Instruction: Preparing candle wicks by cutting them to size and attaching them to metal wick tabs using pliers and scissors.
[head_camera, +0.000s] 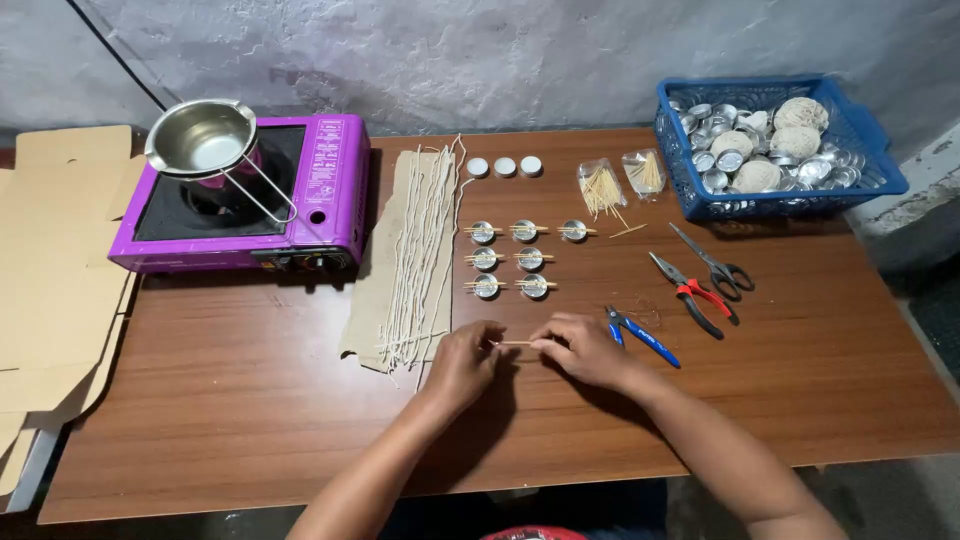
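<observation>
Wooden and thin, a small stick (515, 343) is pinched between both hands just above the brown laminate table (250, 420), near its front middle. The left hand (465, 362) closes its fingertips on one end, and the right hand (580, 347) closes on the other, so the stick lies level between them.

Just beside the right hand lie blue-handled cutters (640, 336). Further right, red-handled pliers (692, 294) and black-handled scissors (714, 264) lie side by side at a slant.

Just beyond the hands stand seven small metal cups (508, 259) in three rows, each with a stick laid across its rim. Behind them sit three round white-topped pieces (504, 166) in a line. To the left, long pale wicks (420, 255) lie straight on a strip of cardboard (395, 250), its near end close to the left hand.

Two clear bags of sticks (620, 180) rest towards the back right, near a blue plastic basket (790, 200) that holds empty metal cups and balls of pale string.

At the back left, a purple portable gas stove (335, 185) carries a steel melting pot (203, 138) with a wire handle. Flattened cardboard boxes (55, 260) lie off the table's left edge.
</observation>
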